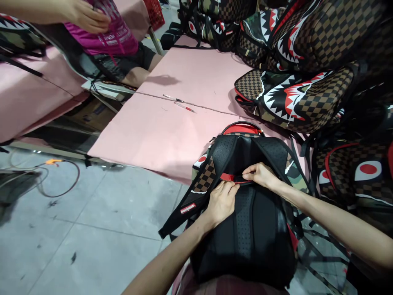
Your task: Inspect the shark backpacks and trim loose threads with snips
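A black-backed backpack [224, 246] leans against the table edge and rests on my lap, its padded back panel and shoulder straps facing me. An opening with a red lining [227, 177] shows across the upper back panel. My left hand [221, 201] is closed on the lower edge of that opening, fingertips bent over it. On the other side, my right hand [260, 175] pinches a small black part at the opening's edge; whether it is a zipper end or a fabric strip I cannot tell. The left shoulder strap [175, 217] hangs out to the side with a small red label.
Several checkered shark-mouth backpacks [291, 98] are piled along the right of the pink-covered table [147, 135]. Two pens [186, 107] lie on it. A seated co-worker in a magenta shirt [107, 35] is at the far left. An orange-marked cable [53, 162] lies on the floor.
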Demonstrator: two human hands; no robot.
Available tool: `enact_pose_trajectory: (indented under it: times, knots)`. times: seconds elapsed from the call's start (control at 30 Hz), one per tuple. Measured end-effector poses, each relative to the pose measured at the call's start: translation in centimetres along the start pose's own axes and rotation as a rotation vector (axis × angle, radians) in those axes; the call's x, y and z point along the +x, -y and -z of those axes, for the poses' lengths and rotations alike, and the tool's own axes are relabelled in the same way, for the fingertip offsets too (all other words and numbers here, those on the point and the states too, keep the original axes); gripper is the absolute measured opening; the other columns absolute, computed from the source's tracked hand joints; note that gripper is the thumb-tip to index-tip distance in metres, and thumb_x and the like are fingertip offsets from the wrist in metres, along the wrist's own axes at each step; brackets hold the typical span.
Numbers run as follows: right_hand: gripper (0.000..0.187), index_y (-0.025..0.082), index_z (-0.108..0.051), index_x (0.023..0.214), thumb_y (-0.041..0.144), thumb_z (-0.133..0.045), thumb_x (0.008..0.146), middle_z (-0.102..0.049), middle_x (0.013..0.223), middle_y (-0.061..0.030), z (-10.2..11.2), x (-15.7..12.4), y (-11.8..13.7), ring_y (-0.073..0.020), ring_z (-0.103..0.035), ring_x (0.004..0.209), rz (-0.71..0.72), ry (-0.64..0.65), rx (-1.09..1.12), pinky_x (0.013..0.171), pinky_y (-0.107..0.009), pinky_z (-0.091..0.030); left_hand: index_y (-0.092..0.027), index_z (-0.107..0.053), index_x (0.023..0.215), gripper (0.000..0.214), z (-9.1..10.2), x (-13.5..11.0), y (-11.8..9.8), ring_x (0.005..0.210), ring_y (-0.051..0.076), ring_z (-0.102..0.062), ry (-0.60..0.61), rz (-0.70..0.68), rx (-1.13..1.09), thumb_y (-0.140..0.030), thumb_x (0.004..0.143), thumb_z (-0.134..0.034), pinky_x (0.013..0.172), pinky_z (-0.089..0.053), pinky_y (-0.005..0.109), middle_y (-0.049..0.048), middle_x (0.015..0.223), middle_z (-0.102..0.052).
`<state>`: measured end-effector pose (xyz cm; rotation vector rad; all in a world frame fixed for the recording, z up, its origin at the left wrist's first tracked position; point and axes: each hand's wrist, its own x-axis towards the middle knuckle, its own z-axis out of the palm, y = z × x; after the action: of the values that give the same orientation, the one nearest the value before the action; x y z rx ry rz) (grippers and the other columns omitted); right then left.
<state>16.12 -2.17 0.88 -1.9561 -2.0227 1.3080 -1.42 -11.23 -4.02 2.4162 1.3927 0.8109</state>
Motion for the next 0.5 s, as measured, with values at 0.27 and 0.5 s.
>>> enact_pose_trajectory:
  times: [0.27,0.5]
  knots:
    - [0.021,0.014,-0.073,0.075,0.029,-0.060,0.069,-0.064,0.060,-0.0003,-0.3,0.2,-0.5,-0.0099,-0.048,0.051,0.045,-0.050,0.152,0.050,-0.021,-0.034,-0.022,-0.066,0.104,0.029,2.8,7.3,1.6,0.080,0.020,-0.063,0.463,0.403,-0.059,-0.016,0.083,-0.047,0.071,-0.046,0.028,0.0066,0.095,-0.067]
    - [0.019,0.013,-0.072,0.075,0.027,-0.060,0.067,-0.063,0.060,0.0001,-0.4,0.0,-1.1,-0.0095,-0.047,0.051,0.091,-0.043,0.184,0.049,-0.021,-0.034,-0.033,-0.074,0.081,0.027,2.2,11.2,3.9,0.062,0.014,-0.061,0.693,0.335,-0.191,-0.016,0.064,-0.062,0.058,-0.039,0.018,-0.0057,0.062,-0.067]
